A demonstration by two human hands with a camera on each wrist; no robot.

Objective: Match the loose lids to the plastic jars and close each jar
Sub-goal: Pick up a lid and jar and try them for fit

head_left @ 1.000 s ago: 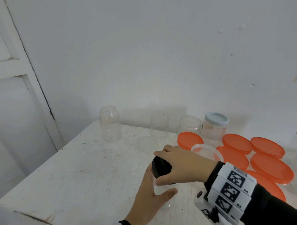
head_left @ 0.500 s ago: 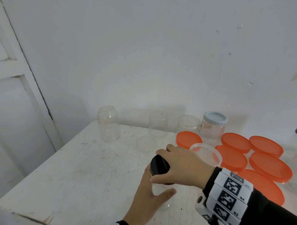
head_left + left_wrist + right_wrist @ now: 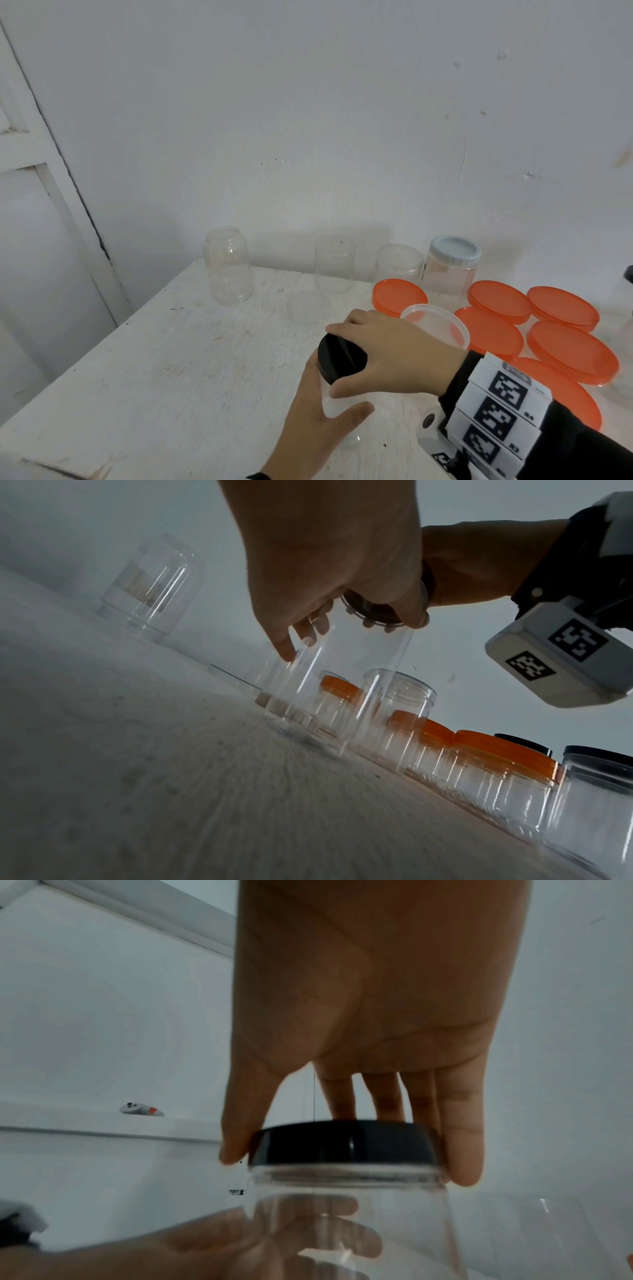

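Your right hand is gripping the black lid on top; your left hand is holding the clear jar underneath.

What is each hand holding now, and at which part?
The right hand grips the black lid by its rim, thumb on one side, fingers on the other. The left hand holds the clear jar around its side wall, below the lid.

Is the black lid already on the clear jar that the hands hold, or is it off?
On. The black lid covers the mouth of the clear jar, with the right hand gripping it. Whether it is fully tightened, I cannot tell.
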